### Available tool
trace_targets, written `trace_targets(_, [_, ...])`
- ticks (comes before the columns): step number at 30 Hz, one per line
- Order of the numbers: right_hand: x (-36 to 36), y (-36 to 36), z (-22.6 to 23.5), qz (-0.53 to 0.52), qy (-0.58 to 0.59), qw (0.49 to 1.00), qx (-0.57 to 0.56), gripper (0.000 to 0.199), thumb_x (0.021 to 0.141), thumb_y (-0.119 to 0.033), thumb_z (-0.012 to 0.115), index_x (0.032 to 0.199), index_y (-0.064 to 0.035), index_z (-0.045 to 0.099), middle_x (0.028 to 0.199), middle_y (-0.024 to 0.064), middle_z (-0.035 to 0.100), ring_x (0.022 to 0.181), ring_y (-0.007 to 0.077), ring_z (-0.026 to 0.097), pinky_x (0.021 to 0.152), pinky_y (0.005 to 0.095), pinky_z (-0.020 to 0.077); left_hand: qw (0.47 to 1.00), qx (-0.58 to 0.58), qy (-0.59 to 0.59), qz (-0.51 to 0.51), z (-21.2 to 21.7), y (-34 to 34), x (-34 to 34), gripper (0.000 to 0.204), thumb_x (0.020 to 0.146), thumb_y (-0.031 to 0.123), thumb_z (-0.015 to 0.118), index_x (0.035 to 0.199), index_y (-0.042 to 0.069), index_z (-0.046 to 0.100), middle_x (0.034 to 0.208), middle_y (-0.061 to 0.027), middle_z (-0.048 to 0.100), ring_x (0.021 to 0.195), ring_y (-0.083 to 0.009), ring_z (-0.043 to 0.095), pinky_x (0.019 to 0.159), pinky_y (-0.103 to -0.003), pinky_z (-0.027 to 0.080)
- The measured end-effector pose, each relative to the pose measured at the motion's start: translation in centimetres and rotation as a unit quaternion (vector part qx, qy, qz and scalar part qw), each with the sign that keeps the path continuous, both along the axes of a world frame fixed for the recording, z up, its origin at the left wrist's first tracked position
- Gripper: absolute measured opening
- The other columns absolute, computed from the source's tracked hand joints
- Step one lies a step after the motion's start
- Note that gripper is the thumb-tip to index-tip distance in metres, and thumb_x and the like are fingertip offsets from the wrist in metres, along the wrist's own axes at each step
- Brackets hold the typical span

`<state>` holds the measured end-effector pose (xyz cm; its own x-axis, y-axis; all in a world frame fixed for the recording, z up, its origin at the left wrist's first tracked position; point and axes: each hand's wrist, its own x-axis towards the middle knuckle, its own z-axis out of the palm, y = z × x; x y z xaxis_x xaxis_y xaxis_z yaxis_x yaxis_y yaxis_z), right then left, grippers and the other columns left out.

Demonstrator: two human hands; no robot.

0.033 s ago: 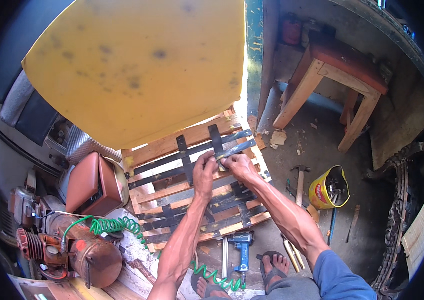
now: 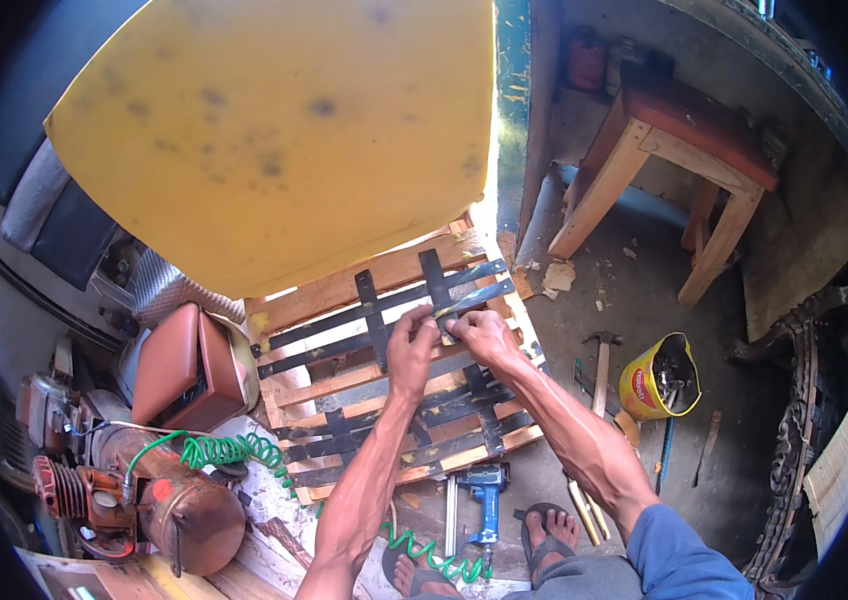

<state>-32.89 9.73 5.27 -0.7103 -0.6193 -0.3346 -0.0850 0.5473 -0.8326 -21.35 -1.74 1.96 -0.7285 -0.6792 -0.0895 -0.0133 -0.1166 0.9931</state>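
Black webbing straps (image 2: 372, 322) criss-cross a wooden slatted frame (image 2: 329, 284) in front of me. Close together over its upper right part, both hands work at a short upright strap between two longer crosswise ones. My left hand (image 2: 412, 345) has its fingers closed at the left side of this strap. From the right, my right hand (image 2: 482, 335) pinches the strap's lower part with bent fingers. The fingertips partly hide the strap. A large yellow foam sheet (image 2: 284, 140) with dark spots stands behind and overlaps the frame's far edge.
A blue staple gun (image 2: 487, 500) lies near my feet, by a coiled green air hose (image 2: 219, 452) and a rusty compressor (image 2: 189, 510). At right are a hammer (image 2: 601, 375), a yellow bucket (image 2: 644, 388) and a wooden stool (image 2: 599, 195). Brown cushioned pieces (image 2: 166, 365) sit left.
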Motion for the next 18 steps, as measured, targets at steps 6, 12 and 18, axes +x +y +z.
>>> trace_targets(6, [-1.7,1.3,-2.7,0.017,0.167,0.983,0.077,0.047,0.092,-0.049,0.069,0.096,-0.0028,0.079,0.094,0.0230,0.076,0.094,0.0403,0.074,0.086,0.0498,0.0560,0.876,-0.466,-0.071,-0.101,-0.7,0.8,3.5,0.050,0.091,0.014,0.070,0.140,0.005,0.061,0.141,-0.0237,0.056,0.129,-0.0409,0.057,0.110,-0.048,0.047])
trace_targets(12, [-1.7,0.2,-1.7,0.022,0.142,0.982,0.120,0.051,0.090,-0.052,0.071,0.094,-0.0019,0.080,0.097,0.0262,0.076,0.098,0.0446,0.074,0.088,0.0533,0.0569,0.790,-0.575,-0.137,-0.161,0.2,1.0,2.9,0.063,0.093,0.023,0.069,0.153,0.014,0.052,0.157,-0.0212,0.043,0.132,-0.0409,0.051,0.114,-0.053,0.037])
trace_targets(18, [-2.4,0.2,-0.6,0.033,0.140,0.972,0.186,0.058,0.089,-0.062,0.072,0.104,-0.0071,0.081,0.097,0.0228,0.077,0.098,0.0406,0.074,0.089,0.0511,0.0566,0.752,-0.628,-0.134,-0.147,-0.9,1.0,2.6,0.062,0.095,0.028,0.067,0.152,0.009,0.052,0.147,-0.0158,0.053,0.125,-0.0368,0.053,0.110,-0.051,0.037])
